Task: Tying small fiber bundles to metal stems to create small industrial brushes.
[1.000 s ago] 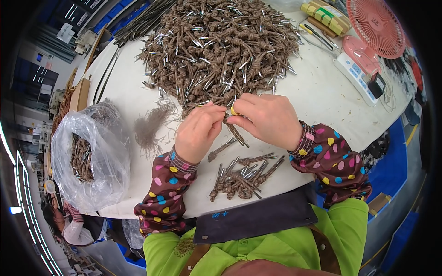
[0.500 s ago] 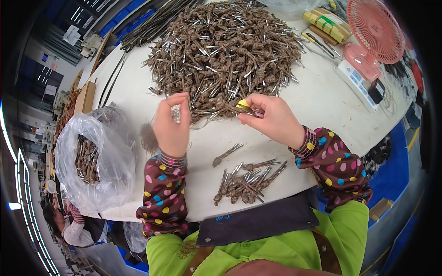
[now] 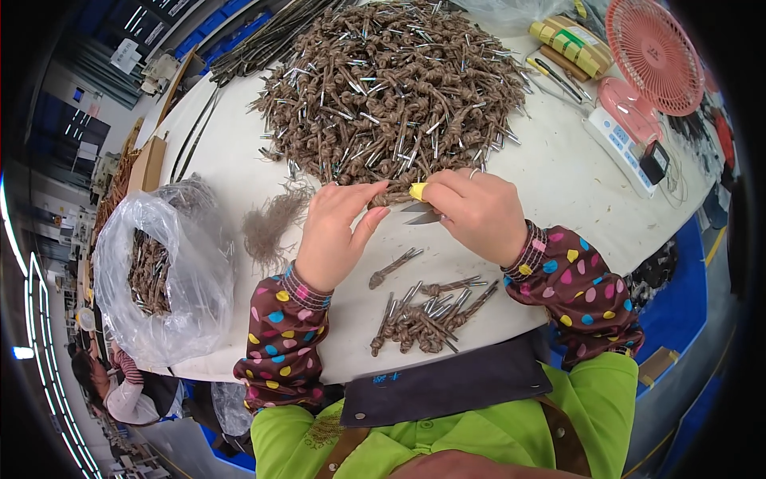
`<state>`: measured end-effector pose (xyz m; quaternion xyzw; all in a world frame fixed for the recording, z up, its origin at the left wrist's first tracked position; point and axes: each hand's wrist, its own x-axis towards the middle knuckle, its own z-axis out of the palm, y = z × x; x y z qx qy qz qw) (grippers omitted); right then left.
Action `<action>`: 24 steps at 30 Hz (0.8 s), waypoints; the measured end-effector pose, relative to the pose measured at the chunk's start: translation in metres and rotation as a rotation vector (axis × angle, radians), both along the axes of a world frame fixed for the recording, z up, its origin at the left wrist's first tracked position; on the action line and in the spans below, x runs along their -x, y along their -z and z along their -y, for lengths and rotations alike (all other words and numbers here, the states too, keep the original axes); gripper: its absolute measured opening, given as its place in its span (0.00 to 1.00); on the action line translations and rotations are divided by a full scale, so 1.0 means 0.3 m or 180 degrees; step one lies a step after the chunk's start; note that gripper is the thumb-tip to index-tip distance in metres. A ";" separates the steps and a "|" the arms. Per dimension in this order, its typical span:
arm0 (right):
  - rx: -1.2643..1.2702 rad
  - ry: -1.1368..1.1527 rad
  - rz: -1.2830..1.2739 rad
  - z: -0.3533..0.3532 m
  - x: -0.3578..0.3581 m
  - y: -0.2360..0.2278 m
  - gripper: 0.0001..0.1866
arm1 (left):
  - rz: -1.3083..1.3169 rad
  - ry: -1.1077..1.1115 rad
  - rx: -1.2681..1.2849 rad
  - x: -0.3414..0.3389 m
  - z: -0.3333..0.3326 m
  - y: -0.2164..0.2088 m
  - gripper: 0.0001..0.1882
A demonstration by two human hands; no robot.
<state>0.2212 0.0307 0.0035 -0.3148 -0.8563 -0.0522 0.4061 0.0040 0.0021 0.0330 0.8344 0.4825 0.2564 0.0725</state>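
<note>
At the near edge of the big pile (image 3: 391, 96), the left hand (image 3: 337, 230) seems to pinch a brown knot (image 3: 391, 197); the right hand (image 3: 483, 214) grips blades (image 3: 424, 217), close enough to nick the left.

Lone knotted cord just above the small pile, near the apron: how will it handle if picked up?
The cord likely bends little at its straight, metallic-looking tips. Its fibrous brown surface probably grips well rather than slipping. If pushed, the bulky knot at one end would probably make it pivot, not roll straight.
</note>
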 end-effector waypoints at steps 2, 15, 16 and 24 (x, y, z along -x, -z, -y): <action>-0.0173 0.0013 -0.0002 0.004 0.001 -0.004 0.10 | -0.0064 -0.0042 -0.0189 -0.018 0.003 0.004 0.14; -0.0187 -0.0435 -0.0335 -0.009 0.000 0.000 0.11 | 0.1597 -0.0026 0.1116 0.007 -0.006 0.047 0.05; 0.0042 -0.0589 -0.0582 -0.021 -0.002 0.007 0.13 | 0.1663 -0.0055 0.1312 0.007 -0.003 0.047 0.05; 0.1107 -0.1281 -0.0910 -0.061 -0.020 0.014 0.16 | 0.2921 0.0854 0.2319 -0.023 0.015 0.065 0.04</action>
